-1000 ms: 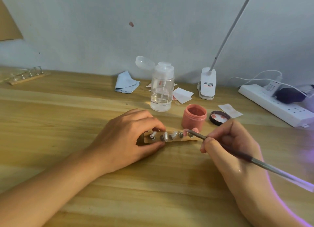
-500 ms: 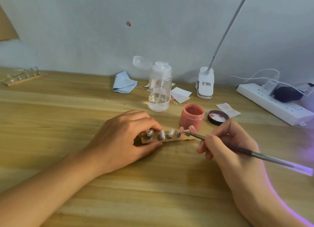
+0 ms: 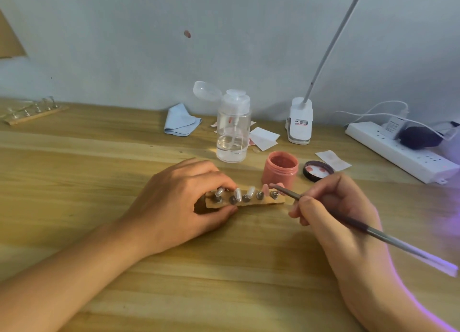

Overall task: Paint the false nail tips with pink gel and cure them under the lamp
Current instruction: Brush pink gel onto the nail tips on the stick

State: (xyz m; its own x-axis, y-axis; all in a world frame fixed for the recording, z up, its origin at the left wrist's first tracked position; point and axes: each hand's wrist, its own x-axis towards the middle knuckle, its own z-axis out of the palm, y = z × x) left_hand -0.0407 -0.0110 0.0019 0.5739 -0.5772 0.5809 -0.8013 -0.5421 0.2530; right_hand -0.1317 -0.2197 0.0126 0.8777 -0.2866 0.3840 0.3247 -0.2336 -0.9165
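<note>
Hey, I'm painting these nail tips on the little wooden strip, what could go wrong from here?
The open pink plastic jar stands just behind the wooden strip; the right hand or its thin grey brush might knock it. The left hand grips the strip right beside the clear unpainted tips, so it may crowd the brush or smear gel there.
</note>
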